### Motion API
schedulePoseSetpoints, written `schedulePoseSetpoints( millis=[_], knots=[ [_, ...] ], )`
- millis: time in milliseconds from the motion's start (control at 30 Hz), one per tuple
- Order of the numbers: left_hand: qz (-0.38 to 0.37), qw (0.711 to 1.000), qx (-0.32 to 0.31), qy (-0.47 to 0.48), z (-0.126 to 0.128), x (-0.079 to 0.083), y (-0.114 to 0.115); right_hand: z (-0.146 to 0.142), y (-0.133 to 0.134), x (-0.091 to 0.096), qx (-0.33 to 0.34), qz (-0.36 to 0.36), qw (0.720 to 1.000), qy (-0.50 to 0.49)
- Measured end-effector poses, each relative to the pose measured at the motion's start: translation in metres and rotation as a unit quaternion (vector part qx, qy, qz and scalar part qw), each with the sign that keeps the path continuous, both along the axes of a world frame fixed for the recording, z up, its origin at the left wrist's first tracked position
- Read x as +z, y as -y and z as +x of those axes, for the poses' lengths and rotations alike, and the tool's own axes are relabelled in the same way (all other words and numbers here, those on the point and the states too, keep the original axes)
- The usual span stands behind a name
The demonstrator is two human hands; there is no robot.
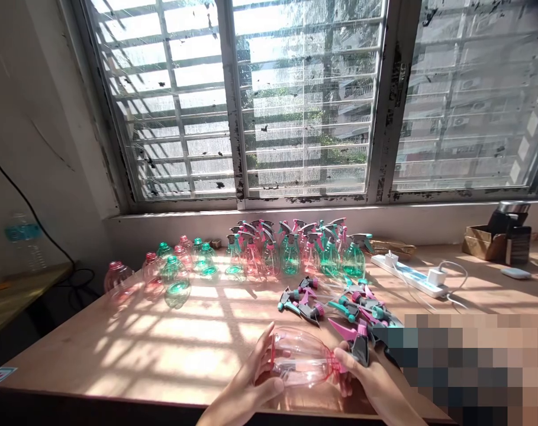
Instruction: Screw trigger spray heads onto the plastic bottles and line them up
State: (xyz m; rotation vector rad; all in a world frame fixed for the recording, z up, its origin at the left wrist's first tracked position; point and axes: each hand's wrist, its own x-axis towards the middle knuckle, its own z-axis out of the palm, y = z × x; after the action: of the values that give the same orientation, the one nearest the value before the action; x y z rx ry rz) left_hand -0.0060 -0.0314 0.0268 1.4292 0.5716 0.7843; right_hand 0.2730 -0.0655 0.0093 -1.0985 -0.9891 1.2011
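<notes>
Currently held: clear pink bottle (pixel 302 358), sideways over the bench's (pixel 162 349) near edge
Left hand (pixel 258 374): curled around its base
Right hand (pixel 360 370): clamped on its neck, beside a pink-and-grey spray head (pixel 361 348)
Loose spray heads (pixel 313 310): heaped beyond that hand
Sprayer-topped bottles (pixel 290 259): rows along the far edge
Open bottles (pixel 175 275): near the far left corner

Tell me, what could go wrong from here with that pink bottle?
The transparent pink bottle lies sideways between the hands near the table's front edge; if the left hand slipped, it might drop to the floor.

The spray head in the right hand could perhaps sit crooked on the neck.

The loose spray heads lie close by and might get knocked.
</notes>
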Motion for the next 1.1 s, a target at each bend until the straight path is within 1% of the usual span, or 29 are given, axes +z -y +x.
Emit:
schedulePoseSetpoints(
  millis=[67,267,467,567,633,700,767,833,900,967,1033,1100],
  knots=[
    [-0.001,1.000,0.007,-0.011,-0.001,-0.001,-0.001,0.000,0.000,0.001,0.003,0.001,1.000,-0.005],
    [0.001,1.000,-0.017,0.012,0.001,-0.006,-0.005,0.002,-0.003,-0.001,0.037,0.014,0.999,-0.002],
    [0.005,1.000,-0.008,-0.001,0.000,-0.010,-0.007,0.005,0.000,0.000,0.036,0.001,0.996,0.079],
    [0.022,1.000,0.010,-0.006,-0.002,-0.009,-0.007,0.006,0.000,-0.003,0.040,0.012,0.995,0.085],
    [0.020,1.000,0.008,0.005,-0.003,-0.007,-0.008,0.006,-0.001,-0.005,0.046,0.027,0.996,0.074],
    [0.004,1.000,-0.019,0.021,-0.002,-0.007,-0.008,0.005,-0.003,-0.007,0.044,0.029,0.998,0.039],
    [-0.001,0.999,-0.032,0.024,-0.001,-0.007,-0.008,0.004,-0.004,-0.008,0.029,0.012,0.999,-0.006],
    [-0.005,1.000,-0.024,0.018,0.001,-0.007,-0.007,0.002,-0.004,-0.010,0.011,-0.008,0.999,-0.032],
    [-0.015,1.000,-0.015,0.019,0.003,-0.008,-0.006,0.001,-0.005,-0.010,-0.001,-0.017,0.999,-0.032],
    [-0.020,0.999,-0.022,0.021,0.004,-0.007,-0.005,0.000,-0.005,-0.009,-0.006,-0.015,1.000,-0.026],
    [-0.010,0.999,-0.027,0.017,0.004,-0.005,-0.004,0.000,-0.004,-0.007,-0.005,-0.010,1.000,-0.021],
    [0.001,1.000,-0.012,0.008,0.001,-0.003,-0.004,0.001,-0.004,-0.005,0.005,-0.001,1.000,-0.024]
  ],
)
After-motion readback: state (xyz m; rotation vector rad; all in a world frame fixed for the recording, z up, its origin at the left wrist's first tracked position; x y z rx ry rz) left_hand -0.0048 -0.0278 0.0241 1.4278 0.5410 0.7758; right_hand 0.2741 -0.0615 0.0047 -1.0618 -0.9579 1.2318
